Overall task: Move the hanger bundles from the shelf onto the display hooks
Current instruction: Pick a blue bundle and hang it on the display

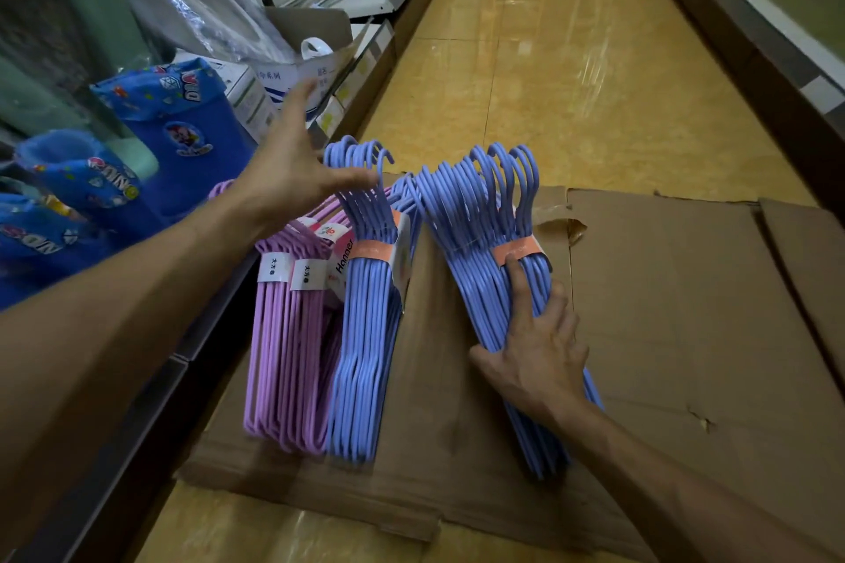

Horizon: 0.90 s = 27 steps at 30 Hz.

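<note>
Several hanger bundles lie on flattened cardboard on the floor. A blue bundle with an orange band is gripped by my right hand, index finger stretched along it toward the band. A second blue bundle stands on edge beside pink bundles with white labels, leaning against the shelf base. My left hand hovers with fingers spread near the hook tops of that second blue bundle, holding nothing. No display hooks are visible.
Blue patterned bags and plastic-wrapped goods fill the low shelf at left. White cartons stand behind my left hand. A yellow tiled aisle runs ahead, with another shelf edge at right.
</note>
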Motion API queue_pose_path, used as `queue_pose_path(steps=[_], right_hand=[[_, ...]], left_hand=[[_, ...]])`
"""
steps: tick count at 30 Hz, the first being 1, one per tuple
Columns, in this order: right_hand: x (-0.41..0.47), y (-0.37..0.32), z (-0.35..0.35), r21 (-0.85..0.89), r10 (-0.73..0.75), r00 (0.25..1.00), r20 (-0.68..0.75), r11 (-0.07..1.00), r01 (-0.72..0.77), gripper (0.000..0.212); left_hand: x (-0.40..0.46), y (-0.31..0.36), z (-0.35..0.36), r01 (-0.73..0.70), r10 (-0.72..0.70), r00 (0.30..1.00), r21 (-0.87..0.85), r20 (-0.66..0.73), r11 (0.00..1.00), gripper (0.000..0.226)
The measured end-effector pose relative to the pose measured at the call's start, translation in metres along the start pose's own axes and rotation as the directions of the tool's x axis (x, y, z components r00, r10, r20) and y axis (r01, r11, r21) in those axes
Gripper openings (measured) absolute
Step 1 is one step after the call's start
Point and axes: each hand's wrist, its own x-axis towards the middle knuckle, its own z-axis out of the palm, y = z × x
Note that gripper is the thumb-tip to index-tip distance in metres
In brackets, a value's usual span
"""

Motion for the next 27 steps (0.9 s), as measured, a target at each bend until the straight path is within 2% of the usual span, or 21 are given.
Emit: queue_pose_path(steps=[1, 3, 5, 6, 10, 13, 18, 20, 23, 27], right_hand=[[0.0, 0.0, 0.0, 0.0, 0.002, 1.0, 0.002, 1.0, -0.002, 0.112], [0.0, 0.0, -0.002, 0.003, 0.002, 1.0, 0.002, 1.0, -0.002, 0.112], [0.0, 0.0, -0.003, 0.001, -0.003, 1.0, -0.006, 1.0, 0.003, 0.112], [0.0, 0.001, -0.003, 0.002, -0.006, 1.0, -0.009, 1.0, 0.006, 0.112], [-0.001, 0.001, -0.003, 0.018, -0.01, 1.0, -0.008, 1.0, 0.01, 0.113], [0.001, 0.003, -0.005, 0.025, 0.001, 1.0, 0.004, 1.0, -0.001, 0.112], [0.002, 0.006, -0.01, 0.039, -0.009, 1.0, 0.027, 0.999, 0.008, 0.113], [0.002, 0.007, -0.014, 0.04, -0.013, 0.999, 0.046, 0.999, 0.011, 0.112], [0.002, 0.01, -0.018, 0.064, -0.027, 0.997, 0.07, 0.998, 0.022, 0.111], [0.004, 0.017, -0.022, 0.117, -0.047, 0.995, 0.088, 0.992, 0.037, 0.113]], left_hand=[[-0.004, -0.003, 0.005, 0.109, -0.111, 0.994, -0.156, -0.006, 0.982, 0.107], [-0.008, -0.011, 0.017, 0.24, -0.226, 0.971, -0.365, 0.081, 0.899, 0.081], [-0.011, -0.014, 0.024, 0.251, -0.211, 0.967, -0.386, 0.144, 0.888, 0.048], [-0.012, -0.014, 0.027, 0.232, -0.179, 0.969, -0.386, 0.168, 0.893, 0.043], [-0.011, -0.01, 0.04, 0.217, -0.125, 0.968, -0.477, 0.216, 0.852, 0.031], [-0.01, -0.007, 0.047, 0.225, -0.141, 0.97, -0.512, 0.197, 0.829, 0.023], [-0.015, -0.003, 0.054, 0.223, -0.165, 0.974, -0.553, 0.152, 0.803, 0.044], [-0.017, 0.001, 0.058, 0.242, -0.196, 0.97, -0.571, 0.142, 0.785, 0.043], [-0.021, 0.013, 0.066, 0.267, -0.237, 0.963, -0.597, 0.13, 0.757, 0.032], [-0.031, 0.025, 0.082, 0.253, -0.226, 0.966, -0.637, 0.125, 0.728, 0.011]])
